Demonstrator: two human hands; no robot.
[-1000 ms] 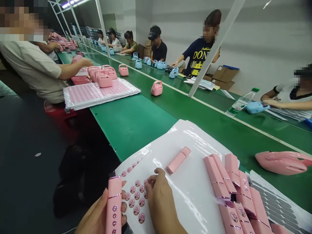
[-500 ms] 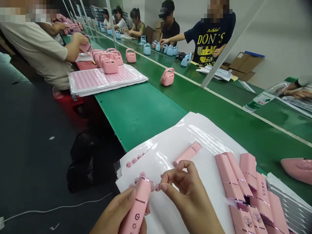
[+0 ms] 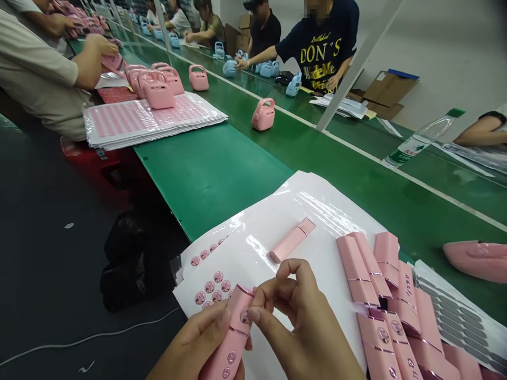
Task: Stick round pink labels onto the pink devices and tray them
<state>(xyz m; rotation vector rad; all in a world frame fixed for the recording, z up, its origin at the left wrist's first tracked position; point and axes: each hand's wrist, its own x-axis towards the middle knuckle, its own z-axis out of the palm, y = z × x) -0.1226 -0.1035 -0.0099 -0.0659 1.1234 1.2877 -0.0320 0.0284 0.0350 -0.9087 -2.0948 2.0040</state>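
My left hand (image 3: pixel 194 348) grips a slim pink bar-shaped device (image 3: pixel 232 338) with small round buttons, held upright at the bottom centre. My right hand (image 3: pixel 301 327) pinches a small round sticker against the device's upper end with thumb and forefinger. Under both hands lies a glossy white sticker sheet (image 3: pixel 317 211) with a few round pink stickers (image 3: pixel 209 285) left on it. One loose pink bar (image 3: pixel 292 240) lies on the sheet just beyond my right hand. A pile of several more pink bars (image 3: pixel 388 295) lies to the right.
The green conveyor belt (image 3: pixel 222 174) runs away to the upper left, carrying pink handbag-shaped cases (image 3: pixel 263 114) and stacked pink sheets (image 3: pixel 150 119). Other people work along both sides. A water bottle (image 3: pixel 420 140) and a pink shell (image 3: pixel 475 259) lie to the right. Grey sticker sheets (image 3: pixel 455 311) sit at lower right.
My right hand left the sticker sheet with a round sticker and brought it onto the top of the pink device. My left hand raised and tilted the device toward it.
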